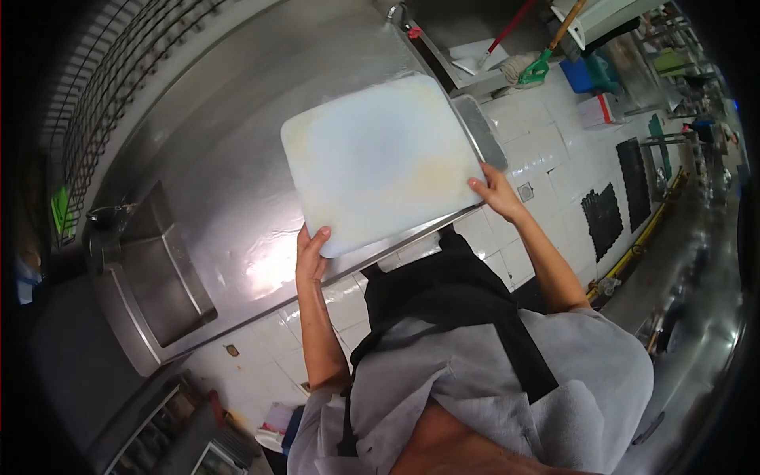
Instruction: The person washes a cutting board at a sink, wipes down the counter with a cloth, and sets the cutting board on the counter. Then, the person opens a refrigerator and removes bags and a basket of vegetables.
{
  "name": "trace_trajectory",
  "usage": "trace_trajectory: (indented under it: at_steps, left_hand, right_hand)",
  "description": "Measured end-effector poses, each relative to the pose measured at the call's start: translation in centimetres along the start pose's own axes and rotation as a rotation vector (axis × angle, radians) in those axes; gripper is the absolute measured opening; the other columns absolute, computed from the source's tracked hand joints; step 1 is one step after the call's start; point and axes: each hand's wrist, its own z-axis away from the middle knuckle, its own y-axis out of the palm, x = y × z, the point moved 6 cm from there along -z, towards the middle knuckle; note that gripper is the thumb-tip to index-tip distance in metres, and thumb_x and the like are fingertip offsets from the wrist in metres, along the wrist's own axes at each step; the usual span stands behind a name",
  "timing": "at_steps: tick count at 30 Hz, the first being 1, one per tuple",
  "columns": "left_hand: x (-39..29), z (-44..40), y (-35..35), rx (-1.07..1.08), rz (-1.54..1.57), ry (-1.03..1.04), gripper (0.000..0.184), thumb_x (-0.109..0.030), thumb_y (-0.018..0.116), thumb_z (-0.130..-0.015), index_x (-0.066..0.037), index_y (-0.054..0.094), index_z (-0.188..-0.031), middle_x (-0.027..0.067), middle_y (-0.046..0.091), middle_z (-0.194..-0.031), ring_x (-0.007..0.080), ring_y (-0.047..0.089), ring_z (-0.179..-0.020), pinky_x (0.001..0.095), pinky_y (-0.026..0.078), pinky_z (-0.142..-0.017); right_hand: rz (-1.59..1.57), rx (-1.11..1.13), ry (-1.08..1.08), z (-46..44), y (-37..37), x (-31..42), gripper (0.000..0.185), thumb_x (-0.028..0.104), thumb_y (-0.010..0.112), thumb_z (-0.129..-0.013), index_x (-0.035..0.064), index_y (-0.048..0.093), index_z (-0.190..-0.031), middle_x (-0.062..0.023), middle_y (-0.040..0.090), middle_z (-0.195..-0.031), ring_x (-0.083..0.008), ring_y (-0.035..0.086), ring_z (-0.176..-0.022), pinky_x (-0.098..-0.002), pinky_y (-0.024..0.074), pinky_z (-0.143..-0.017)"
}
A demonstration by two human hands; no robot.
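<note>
A large white cutting board (380, 158) with yellowish stains and rounded corners is at the front part of a steel counter (229, 166). My left hand (311, 252) grips its near left corner, the thumb on top and the fingers at the edge or beneath. At the near right corner, my right hand (497, 192) holds the board in the same way, its thumb on the upper face. The undersides of the board and of my fingers are hidden, so I cannot tell whether the board touches the counter.
A steel sink (162, 277) is set into the counter at the left, beside a wire rack (119, 87). Beyond the counter's right end are a mop (522, 70) and a green-headed tool (535, 71). Black mats (603, 223) lie on the tiled floor (546, 178).
</note>
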Motion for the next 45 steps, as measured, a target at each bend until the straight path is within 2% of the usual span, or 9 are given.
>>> trace_trajectory:
  at_steps: [7, 10, 17, 22, 25, 28, 34, 37, 45]
  left_hand:
    - [-2.0, 2.4, 5.4, -0.448, -0.913, -0.114, 0.048, -0.011, 0.074, -0.084, 0.009, 0.059, -0.126, 0.0261, 0.067, -0.115, 0.0269, 0.067, -0.105, 0.0399, 0.054, -0.087]
    - [-1.6, 2.1, 7.3, -0.615, -1.302, 0.107, 0.050, -0.011, 0.076, -0.081, 0.007, 0.061, -0.125, 0.0297, 0.066, -0.116, 0.0355, 0.067, -0.104, 0.0421, 0.053, -0.089]
    - [4.2, -7.5, 22.0, -0.595, -1.545, 0.202, 0.086, -0.050, 0.075, -0.080, -0.018, 0.043, -0.153, 0.0252, 0.016, -0.165, 0.0479, 0.006, -0.153, 0.0715, 0.007, -0.115]
    - [4.2, -8.3, 23.3, -0.688, -1.586, 0.201, 0.084, -0.052, 0.068, -0.081, -0.016, 0.042, -0.153, 0.0246, 0.016, -0.165, 0.0491, 0.009, -0.152, 0.0715, 0.008, -0.115]
    - [4.1, -8.8, 23.2, -0.669, -1.605, 0.176, 0.085, -0.054, 0.067, -0.081, -0.017, 0.042, -0.153, 0.0240, 0.016, -0.165, 0.0485, 0.008, -0.152, 0.0708, 0.007, -0.115]
    - [4.5, -8.8, 22.9, -0.676, -1.597, 0.124, 0.087, -0.057, 0.066, -0.080, -0.019, 0.041, -0.154, 0.0225, 0.013, -0.166, 0.0474, 0.006, -0.153, 0.0697, 0.006, -0.116]
    - [4.6, -9.0, 22.8, -0.676, -1.609, 0.100, 0.088, -0.057, 0.066, -0.080, -0.019, 0.041, -0.154, 0.0239, 0.013, -0.166, 0.0481, 0.005, -0.152, 0.0707, 0.006, -0.116]
    - [4.4, -8.6, 22.6, -0.670, -1.608, 0.105, 0.088, -0.057, 0.067, -0.079, -0.019, 0.041, -0.154, 0.0245, 0.013, -0.166, 0.0490, 0.005, -0.152, 0.0714, 0.007, -0.115]
    - [4.2, -8.6, 22.1, -0.642, -1.600, 0.080, 0.087, -0.056, 0.066, -0.082, -0.019, 0.038, -0.156, 0.0266, 0.012, -0.165, 0.0505, 0.005, -0.152, 0.0730, 0.010, -0.114]
  right_hand:
    - [0.716, 0.294, -0.131, -4.5, -4.9, -0.2, 0.035, 0.031, 0.068, -0.090, -0.0021, 0.066, -0.103, -0.0234, 0.067, -0.075, -0.0398, 0.068, -0.075, -0.0448, 0.0546, -0.074]
    - [0.419, 0.419, -0.232, -9.9, -8.5, 1.5, 0.026, 0.026, 0.068, -0.088, 0.0011, 0.069, -0.095, -0.0208, 0.069, -0.079, -0.0384, 0.068, -0.073, -0.0439, 0.0534, -0.070]
    - [0.369, -0.163, -0.455, -36.0, -9.2, 0.3, 0.023, 0.013, 0.069, -0.087, -0.0001, 0.069, -0.105, -0.0218, 0.069, -0.081, -0.0336, 0.071, -0.078, -0.0422, 0.0533, -0.070]
    - [-0.063, -0.331, -0.144, -47.1, -3.6, 4.0, 0.034, 0.019, 0.076, -0.083, -0.0028, 0.068, -0.107, -0.0178, 0.073, -0.091, -0.0384, 0.069, -0.091, -0.0469, 0.0537, -0.085]
    - [0.382, -0.813, -0.356, -49.5, -7.3, 0.3, 0.038, 0.022, 0.080, -0.080, -0.0018, 0.068, -0.107, -0.0187, 0.072, -0.090, -0.0417, 0.068, -0.093, -0.0481, 0.0528, -0.087]
    - [0.528, -0.558, -0.386, -54.3, -5.6, -8.1, 0.041, 0.021, 0.081, -0.078, -0.0042, 0.065, -0.106, -0.0232, 0.068, -0.083, -0.0454, 0.067, -0.085, -0.0471, 0.0542, -0.083]
    - [-0.872, -0.408, 0.138, -57.6, -1.8, -14.4, 0.042, 0.034, 0.068, -0.096, -0.0064, 0.059, -0.094, -0.0248, 0.067, -0.084, -0.0412, 0.069, -0.069, -0.0466, 0.0626, -0.063]
    - [-1.010, -0.119, 0.451, -57.5, -2.4, -14.4, 0.053, 0.045, 0.054, -0.102, -0.0066, 0.059, -0.091, -0.0246, 0.068, -0.087, -0.0344, 0.071, -0.067, -0.0423, 0.0641, -0.057]
    - [0.068, -0.147, 0.076, -51.4, -3.4, 2.8, 0.066, 0.067, 0.064, -0.088, 0.0016, 0.073, -0.092, -0.0169, 0.074, -0.086, -0.0259, 0.073, -0.077, -0.0407, 0.0565, -0.063]
